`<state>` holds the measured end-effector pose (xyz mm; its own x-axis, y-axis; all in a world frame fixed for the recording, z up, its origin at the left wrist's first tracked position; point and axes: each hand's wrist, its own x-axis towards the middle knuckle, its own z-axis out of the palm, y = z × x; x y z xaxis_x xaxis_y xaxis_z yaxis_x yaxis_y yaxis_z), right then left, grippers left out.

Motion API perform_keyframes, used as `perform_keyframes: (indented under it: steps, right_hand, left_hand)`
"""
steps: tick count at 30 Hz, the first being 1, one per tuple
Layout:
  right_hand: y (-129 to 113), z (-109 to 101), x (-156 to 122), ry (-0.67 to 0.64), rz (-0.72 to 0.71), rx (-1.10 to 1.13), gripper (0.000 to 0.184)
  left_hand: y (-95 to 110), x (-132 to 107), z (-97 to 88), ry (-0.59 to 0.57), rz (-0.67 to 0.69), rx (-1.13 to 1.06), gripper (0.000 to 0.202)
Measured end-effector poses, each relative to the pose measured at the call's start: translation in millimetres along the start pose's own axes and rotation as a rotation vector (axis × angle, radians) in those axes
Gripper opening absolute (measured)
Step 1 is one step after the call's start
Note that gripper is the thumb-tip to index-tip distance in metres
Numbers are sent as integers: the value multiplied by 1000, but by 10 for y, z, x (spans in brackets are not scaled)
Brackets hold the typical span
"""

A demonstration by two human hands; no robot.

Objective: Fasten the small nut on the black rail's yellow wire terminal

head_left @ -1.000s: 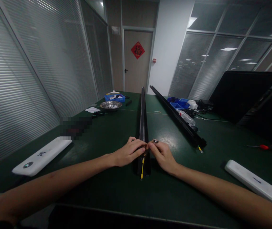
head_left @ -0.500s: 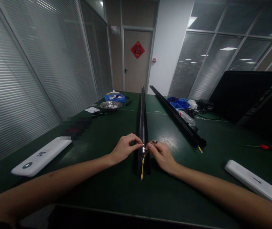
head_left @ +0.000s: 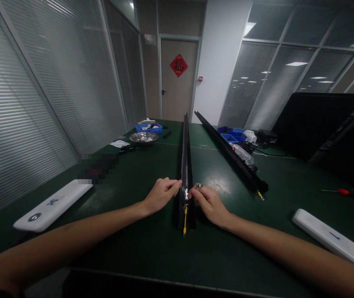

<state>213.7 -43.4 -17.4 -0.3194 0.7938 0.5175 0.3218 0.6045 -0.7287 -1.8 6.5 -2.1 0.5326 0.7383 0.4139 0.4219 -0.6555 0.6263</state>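
A long black channel rail [head_left: 183,161] lies lengthwise before me, with a shiny silvery patch [head_left: 186,193] inside its near end. Below that patch, a yellow wire [head_left: 185,221] with a ring terminal hangs toward me. My left hand [head_left: 161,195] is closed, thumb and fingertips pressed together against the rail's left edge. Across from it, my right hand [head_left: 210,203] pinches at the right edge beside the silvery patch; what sits between those fingertips is too small to make out. A ring-like metal piece [head_left: 199,186] shows on the right hand's fingers.
A second black rail [head_left: 229,151] lies at an angle on the right, with its own yellow wire. White long units [head_left: 53,205] flank both sides. Farther back stand a metal bowl [head_left: 144,138], blue bins [head_left: 233,135] and a plastic bottle [head_left: 242,154]. A red screwdriver [head_left: 343,191] lies right.
My left fingertips have drawn back from the silvery patch to the rail's left edge. My right hand has shifted slightly left and down, and more of the patch shows.
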Motion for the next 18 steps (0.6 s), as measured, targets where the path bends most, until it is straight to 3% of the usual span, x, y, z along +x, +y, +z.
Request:
perform_keyframes:
  steps: [5,13,15,18]
  right_hand:
    - [-3,-1,2,8,12,-5,39]
    - [-62,-13,31,-71,-46,49,37]
    - [-79,-12,36,-53,-51,62,36]
    - [-90,-9,43,-32,-37,75,35]
  left_hand:
    - [-5,-33,-6,0,16,8,56]
    - [17,-34,-21,102,67,18,58]
    - [46,-138,-40,114,162,28,57]
    - [146,-544,-87,-16,306,31,54]
